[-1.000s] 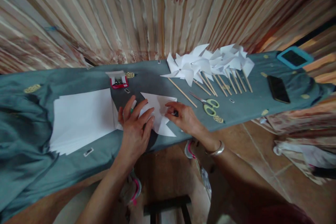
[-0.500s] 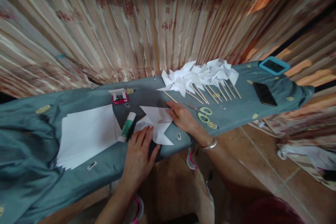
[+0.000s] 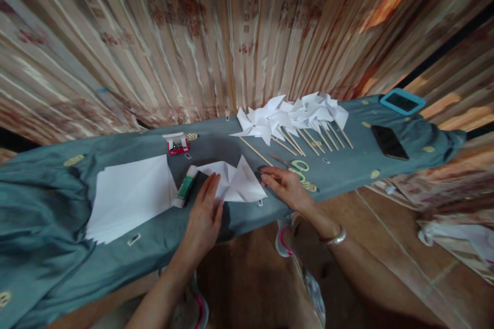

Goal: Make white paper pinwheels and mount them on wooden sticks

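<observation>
A cut and folded white paper pinwheel piece [image 3: 235, 182] lies on the cloth-covered table between my hands, some of its points standing up. My left hand [image 3: 204, 211] rests against its left side with the fingers stretched out. Just off its right side is my right hand [image 3: 285, 185], thumb and forefinger a little apart, with nothing visible in them. Beside my left hand lies a green and white glue stick [image 3: 187, 185]. Green-handled scissors [image 3: 297, 167] are right behind my right hand. One thin wooden stick [image 3: 257, 151] points towards the paper piece.
White paper sheets [image 3: 131, 198] are stacked at the left. A red box [image 3: 178, 145] of small metal pieces sits behind the glue stick. Several finished paper pinwheels [image 3: 293, 113] on sticks lie at the back. A dark phone [image 3: 389, 142] and a blue-framed device [image 3: 403, 101] are at the right.
The paper piece has turned, and its points now stand up more. My right hand has come off it and moved right. The nearest stick now shows longer, reaching towards my right hand.
</observation>
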{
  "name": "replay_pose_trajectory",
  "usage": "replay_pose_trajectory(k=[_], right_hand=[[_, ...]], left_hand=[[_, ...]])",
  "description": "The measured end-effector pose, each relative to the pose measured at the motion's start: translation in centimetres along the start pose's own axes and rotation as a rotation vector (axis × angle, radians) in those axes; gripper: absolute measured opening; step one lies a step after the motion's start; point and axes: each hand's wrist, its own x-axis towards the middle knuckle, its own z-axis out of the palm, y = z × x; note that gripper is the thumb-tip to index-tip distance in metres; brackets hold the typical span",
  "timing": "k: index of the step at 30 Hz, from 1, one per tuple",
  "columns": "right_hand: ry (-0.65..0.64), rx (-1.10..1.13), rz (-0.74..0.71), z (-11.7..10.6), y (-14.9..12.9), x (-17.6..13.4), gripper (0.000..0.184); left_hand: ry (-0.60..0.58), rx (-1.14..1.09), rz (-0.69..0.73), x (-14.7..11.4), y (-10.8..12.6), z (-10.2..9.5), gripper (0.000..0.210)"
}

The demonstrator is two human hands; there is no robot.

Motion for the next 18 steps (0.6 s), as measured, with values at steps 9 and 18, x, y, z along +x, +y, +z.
replay_pose_trajectory(k=[9, 18], right_hand=[[-0.225, -0.030, -0.008, -2.5, 0.7, -1.8, 0.026], [-0.096, -0.193, -0.197, -1.1, 0.3, -2.5, 0.038]], left_hand=[[-0.087, -0.256, -0.139, 4.2, -1.3, 0.3, 0.059], [-0.064, -0.147, -0.120, 5.3, -0.8, 0.7, 0.060]])
